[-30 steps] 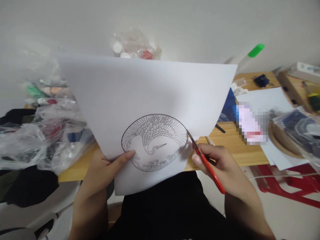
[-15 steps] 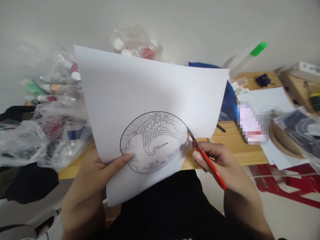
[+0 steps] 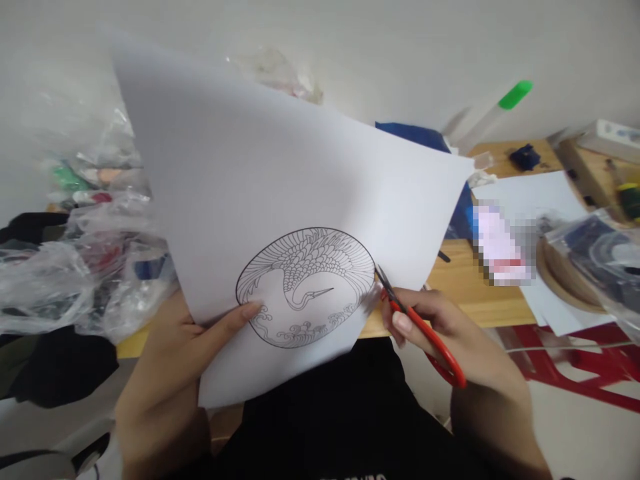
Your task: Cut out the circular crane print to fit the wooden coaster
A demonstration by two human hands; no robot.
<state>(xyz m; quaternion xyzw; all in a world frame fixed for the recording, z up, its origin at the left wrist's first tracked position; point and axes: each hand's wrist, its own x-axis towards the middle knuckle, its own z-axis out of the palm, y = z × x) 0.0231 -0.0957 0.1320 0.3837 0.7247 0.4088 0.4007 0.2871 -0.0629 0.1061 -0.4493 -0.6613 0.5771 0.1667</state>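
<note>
A large white sheet of paper (image 3: 240,167) is held up in front of me, printed with a round line drawing of a crane (image 3: 310,267) above curling waves. My left hand (image 3: 195,360) grips its left side, thumb on the front over the circle's left edge and the other fingers hidden behind. In my right hand (image 3: 435,333) are red-handled scissors (image 3: 435,343), my fingers closed round the handles. Their dark blades are slightly parted and touch the paper at the circle's right edge, where a cut runs in from the sheet's right side.
Clear plastic bags (image 3: 110,260) with coloured items crowd the left. On the wooden table (image 3: 480,287) to the right lie a phone-like blurred object (image 3: 503,247), white sheets (image 3: 530,187) and wooden hoops (image 3: 560,280). A red stool (image 3: 565,367) stands below, right.
The sheet's top has tilted and spread, its upper left corner rising and its upper right corner moving right and down. The scissor blades have parted slightly, and the handles have shifted right and down.
</note>
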